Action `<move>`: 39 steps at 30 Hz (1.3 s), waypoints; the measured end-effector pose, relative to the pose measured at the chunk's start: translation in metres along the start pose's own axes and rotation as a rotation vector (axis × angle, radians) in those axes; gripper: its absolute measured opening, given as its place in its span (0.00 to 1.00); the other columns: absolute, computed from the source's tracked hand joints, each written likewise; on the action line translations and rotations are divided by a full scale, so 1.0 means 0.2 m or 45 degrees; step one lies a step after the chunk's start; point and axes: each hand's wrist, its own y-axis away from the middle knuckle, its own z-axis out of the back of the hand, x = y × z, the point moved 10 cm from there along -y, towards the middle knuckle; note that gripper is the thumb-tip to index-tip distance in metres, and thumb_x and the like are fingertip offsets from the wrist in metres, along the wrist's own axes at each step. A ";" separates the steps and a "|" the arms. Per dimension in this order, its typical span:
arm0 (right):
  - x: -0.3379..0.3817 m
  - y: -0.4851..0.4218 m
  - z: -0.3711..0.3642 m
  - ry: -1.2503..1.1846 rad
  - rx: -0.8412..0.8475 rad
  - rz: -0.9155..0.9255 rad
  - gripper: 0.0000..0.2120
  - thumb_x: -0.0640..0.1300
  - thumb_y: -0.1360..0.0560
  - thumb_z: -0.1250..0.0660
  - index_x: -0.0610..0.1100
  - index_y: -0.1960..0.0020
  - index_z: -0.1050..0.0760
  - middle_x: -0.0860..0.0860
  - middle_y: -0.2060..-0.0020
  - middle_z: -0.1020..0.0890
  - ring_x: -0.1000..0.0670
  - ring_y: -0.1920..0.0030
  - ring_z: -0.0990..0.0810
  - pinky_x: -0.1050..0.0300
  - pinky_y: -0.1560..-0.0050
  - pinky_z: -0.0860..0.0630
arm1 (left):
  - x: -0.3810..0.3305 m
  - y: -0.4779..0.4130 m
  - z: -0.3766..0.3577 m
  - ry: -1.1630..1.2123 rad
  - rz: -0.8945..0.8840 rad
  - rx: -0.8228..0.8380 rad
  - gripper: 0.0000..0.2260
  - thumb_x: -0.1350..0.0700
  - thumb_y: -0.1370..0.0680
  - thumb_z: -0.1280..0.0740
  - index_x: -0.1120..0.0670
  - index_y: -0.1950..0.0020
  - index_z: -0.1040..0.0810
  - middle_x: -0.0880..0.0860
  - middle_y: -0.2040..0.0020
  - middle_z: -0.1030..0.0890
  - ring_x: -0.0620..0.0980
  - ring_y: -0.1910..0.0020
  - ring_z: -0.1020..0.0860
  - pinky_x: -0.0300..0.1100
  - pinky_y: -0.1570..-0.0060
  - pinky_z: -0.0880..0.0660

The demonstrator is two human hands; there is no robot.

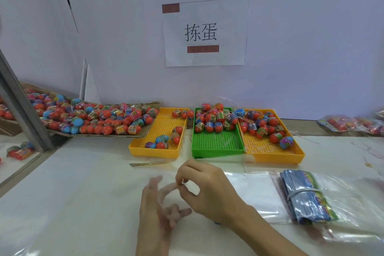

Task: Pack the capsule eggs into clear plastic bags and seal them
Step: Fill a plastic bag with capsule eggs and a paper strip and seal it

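Eggs (216, 119) fill the back half of the green tray (217, 144) at 12 o'clock. More sit in the yellow trays either side: left tray (160, 134) sparse, right tray (270, 147) about half full. Big loose pile on the cardboard (99, 118) at 10 o'clock. My hands meet at table centre, 6 o'clock. Right hand (209, 189): thumb and forefinger pinched on something thin; can't tell what. Left hand (158, 203): fingers spread, blurred, touching the right fingertips. Bags (255, 191) lie flat at 3 o'clock, banded card stack (305, 195) on them. Packed bags (353, 123) at far 2 o'clock.
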 end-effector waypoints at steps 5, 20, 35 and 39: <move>0.00 0.01 0.03 -0.085 -0.041 -0.026 0.04 0.35 0.26 0.31 0.42 0.54 0.20 0.53 0.59 0.17 0.49 0.61 0.20 0.49 0.62 0.23 | -0.01 0.04 -0.01 0.170 0.084 0.054 0.30 0.36 0.31 0.37 0.57 0.40 0.24 0.62 0.48 0.15 0.60 0.62 0.19 0.54 0.57 0.25; 0.05 0.03 -0.05 -0.306 0.226 -0.136 0.19 0.38 0.36 0.38 0.46 0.47 0.19 0.57 0.54 0.16 0.57 0.51 0.20 0.54 0.43 0.28 | 0.04 0.05 0.05 0.463 0.203 0.083 0.20 0.48 0.23 0.37 0.59 0.37 0.22 0.63 0.43 0.18 0.65 0.46 0.17 0.61 0.34 0.30; -0.45 0.07 0.43 0.351 -0.530 -0.693 0.20 0.37 0.29 0.30 0.48 0.39 0.21 0.52 0.41 0.23 0.51 0.39 0.26 0.51 0.38 0.37 | 0.03 0.07 0.08 0.471 0.186 0.180 0.17 0.56 0.17 0.42 0.57 0.31 0.22 0.61 0.36 0.18 0.63 0.40 0.18 0.61 0.40 0.21; -0.54 0.15 0.64 0.265 -0.760 -0.858 0.16 0.35 0.27 0.34 0.45 0.41 0.21 0.48 0.45 0.21 0.47 0.45 0.23 0.44 0.39 0.28 | 0.00 0.09 0.06 0.492 0.104 0.197 0.21 0.54 0.25 0.28 0.52 0.31 0.21 0.60 0.38 0.17 0.62 0.40 0.18 0.62 0.41 0.22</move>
